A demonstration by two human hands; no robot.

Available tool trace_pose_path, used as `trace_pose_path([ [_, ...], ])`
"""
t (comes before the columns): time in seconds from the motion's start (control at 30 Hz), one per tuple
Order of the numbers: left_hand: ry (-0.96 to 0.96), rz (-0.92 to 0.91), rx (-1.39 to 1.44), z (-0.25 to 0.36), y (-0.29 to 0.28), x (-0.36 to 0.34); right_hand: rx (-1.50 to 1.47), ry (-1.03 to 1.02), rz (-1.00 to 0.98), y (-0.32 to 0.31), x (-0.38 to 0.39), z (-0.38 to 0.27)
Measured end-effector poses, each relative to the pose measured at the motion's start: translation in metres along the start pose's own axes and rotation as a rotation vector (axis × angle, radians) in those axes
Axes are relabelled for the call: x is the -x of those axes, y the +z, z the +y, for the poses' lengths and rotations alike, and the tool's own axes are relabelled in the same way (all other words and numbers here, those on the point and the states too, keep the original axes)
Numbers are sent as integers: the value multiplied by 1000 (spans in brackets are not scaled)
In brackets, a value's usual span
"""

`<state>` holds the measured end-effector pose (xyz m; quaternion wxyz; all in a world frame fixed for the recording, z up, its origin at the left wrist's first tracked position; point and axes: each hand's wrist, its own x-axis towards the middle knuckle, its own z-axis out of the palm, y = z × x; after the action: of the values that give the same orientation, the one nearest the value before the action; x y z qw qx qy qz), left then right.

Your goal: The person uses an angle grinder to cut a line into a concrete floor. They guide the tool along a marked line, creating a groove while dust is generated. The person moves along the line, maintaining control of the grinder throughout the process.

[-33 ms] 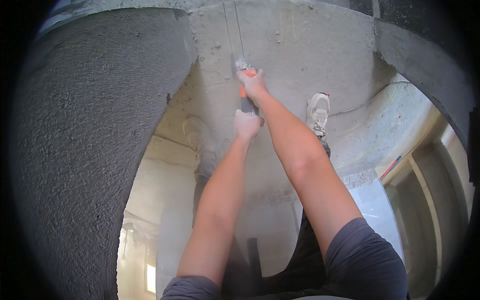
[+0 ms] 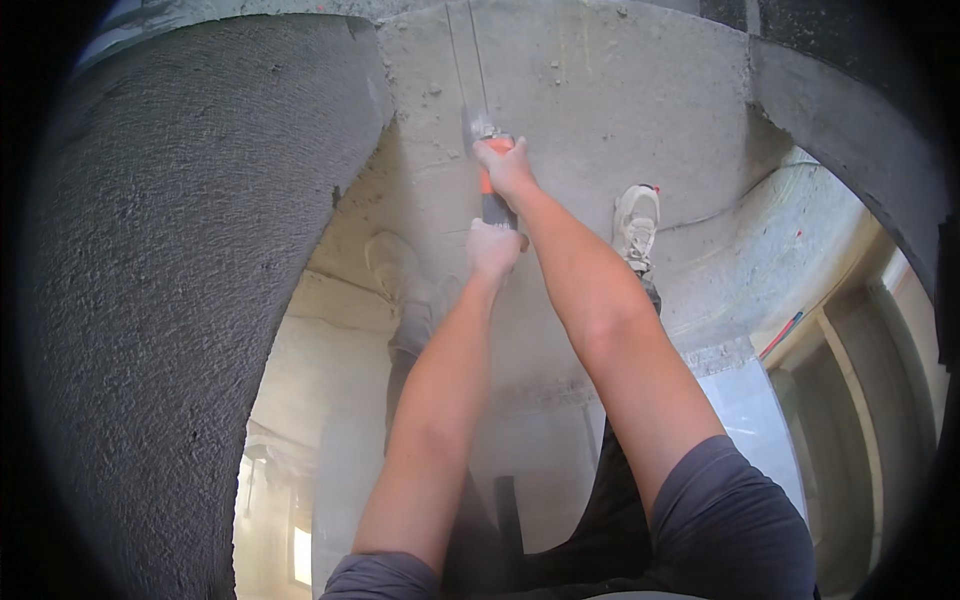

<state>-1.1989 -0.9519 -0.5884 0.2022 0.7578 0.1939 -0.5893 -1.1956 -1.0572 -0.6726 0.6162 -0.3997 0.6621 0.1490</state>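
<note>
An angle grinder (image 2: 494, 207) with an orange front and dark body points away from me over the concrete floor (image 2: 640, 120). My right hand (image 2: 508, 170), pale with dust, is closed around its orange front part. Behind it, my left hand (image 2: 494, 250) is closed on the rear of the dark body. Dust blurs the tool's head at the floor, so its disc cannot be made out. Two thin parallel cut lines (image 2: 464, 60) run from the head toward the far edge.
A rough dark grey plastered wall (image 2: 180, 250) rises on the left. My shoes, right (image 2: 637, 225) and left (image 2: 393, 265), stand on either side of the grinder, the left one hazed by dust. Small crumbs lie on the floor. A red and dark rod (image 2: 781, 335) is at the right.
</note>
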Motion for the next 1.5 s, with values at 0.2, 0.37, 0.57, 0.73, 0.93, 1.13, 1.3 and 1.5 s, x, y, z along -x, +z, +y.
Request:
trace_pose_path([
  [0.2, 80, 69, 4, -14, 8, -9, 63, -4, 30, 2, -5, 5],
  [0.37, 80, 37, -23, -41, 14, -20, 46, -32, 24, 0, -1, 20],
  [0.57, -35, -36, -58, -51, 9, -2, -101, 58, -148, -12, 40, 7],
  [0.73, -61, -33, -127, -71, 12, 3, -26, -59, 127, 7, 10, 83],
  [0.93, 56, 22, 1, -47, 11, -10, -27, -72, 12, 0, 4, 38],
  [1.13, 24, -28, -46, -36, 1, -2, 62, 44, 32, 0, 12, 27],
  [1.3, -80, -26, -117, -106, 14, 5, 73, 67, 34, -1, 48, 83],
  [1.5, -81, -37, -83, -116, 18, 14, 128, 129, 60, 1, 46, 114],
])
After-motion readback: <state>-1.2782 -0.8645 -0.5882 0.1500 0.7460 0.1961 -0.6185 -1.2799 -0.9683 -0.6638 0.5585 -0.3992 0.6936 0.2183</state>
